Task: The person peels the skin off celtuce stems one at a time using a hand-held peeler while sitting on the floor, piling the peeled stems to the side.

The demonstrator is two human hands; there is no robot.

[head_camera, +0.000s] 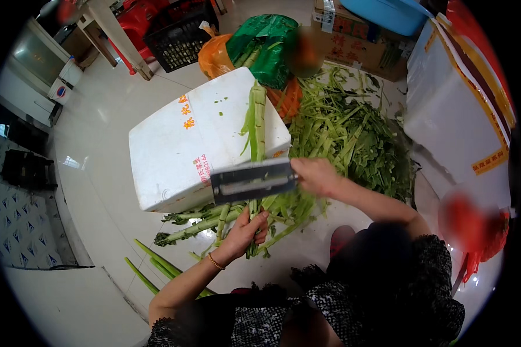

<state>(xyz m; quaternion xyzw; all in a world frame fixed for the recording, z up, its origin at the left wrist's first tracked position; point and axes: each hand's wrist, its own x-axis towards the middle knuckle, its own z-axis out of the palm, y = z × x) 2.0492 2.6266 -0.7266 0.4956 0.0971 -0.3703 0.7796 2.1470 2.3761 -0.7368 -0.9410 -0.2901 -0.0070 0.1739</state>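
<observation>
A celtuce stem (pixel 257 123), partly stripped of its skin, slants across a white foam box (pixel 165 147). My left hand (pixel 249 230) grips the stem's near, leafy end, just off the box's front edge. In my right hand (pixel 317 175) is a broad, slotted peeling knife (pixel 254 181), held by its right end. Its dark blade lies across the stem in view and hides the part beneath; whether it touches the stem I cannot tell. A strip of green peel hangs along the stem's left side. More celtuce stems (pixel 199 230) lie on the floor beside my left hand.
Peelings and leaves (pixel 347 134) are heaped right of the box. Behind it stand a green plastic bag (pixel 265 47) with stems, an orange bag (pixel 217 56) and a black crate (pixel 180 37). Another foam box (pixel 451 104) borders the right. Long green stalks (pixel 160 266) lie near my left forearm.
</observation>
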